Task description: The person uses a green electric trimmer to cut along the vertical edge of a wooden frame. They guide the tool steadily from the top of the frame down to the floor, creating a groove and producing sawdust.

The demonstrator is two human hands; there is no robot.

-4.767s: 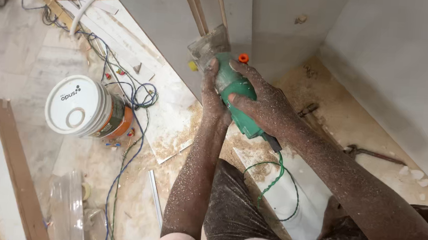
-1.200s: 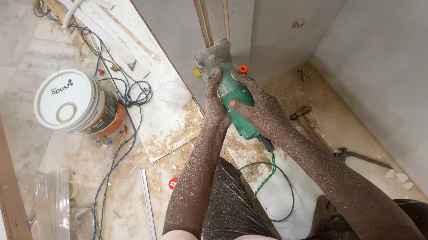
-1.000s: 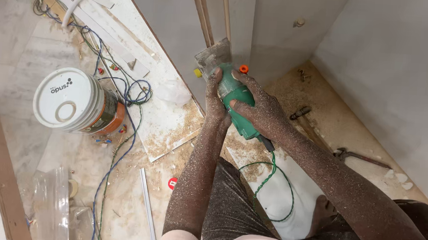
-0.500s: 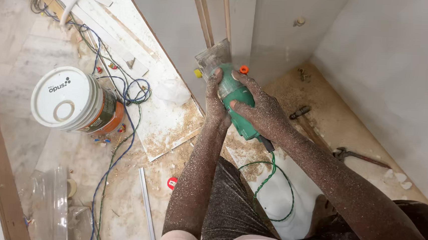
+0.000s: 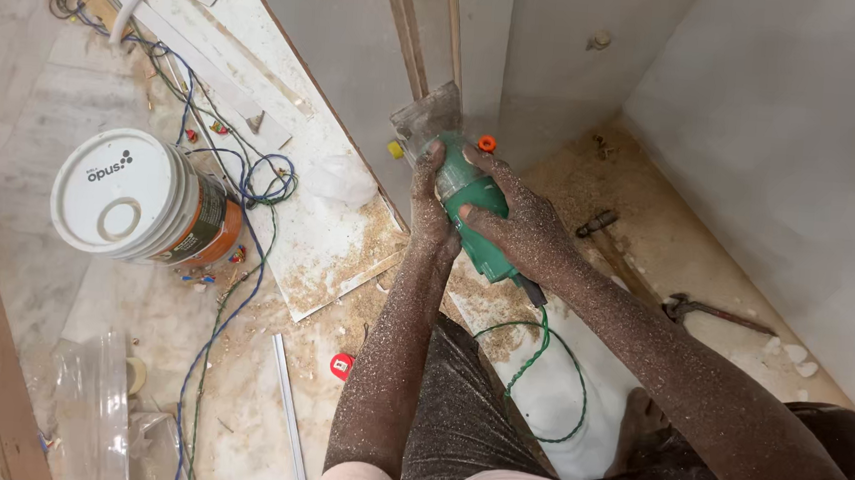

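**Both hands on a green trimmer at the panel's foot**

On the dusty floor at left stands one white bucket (image 5: pixel 134 200) beside tangled blue cables (image 5: pixel 242 172). Centre, the left hand (image 5: pixel 433 202) wraps the front of one green power trimmer (image 5: pixel 470 203), whose clear base presses against the upright grey panel (image 5: pixel 380 56). The right hand (image 5: pixel 523 239) closes round its body. Done well, I judge, both grips stay firm, the base flat, and the green cord (image 5: pixel 539 363) clear. Right, one hammer (image 5: pixel 608 241) and one pair of pliers (image 5: pixel 713 312) lie in sawdust.
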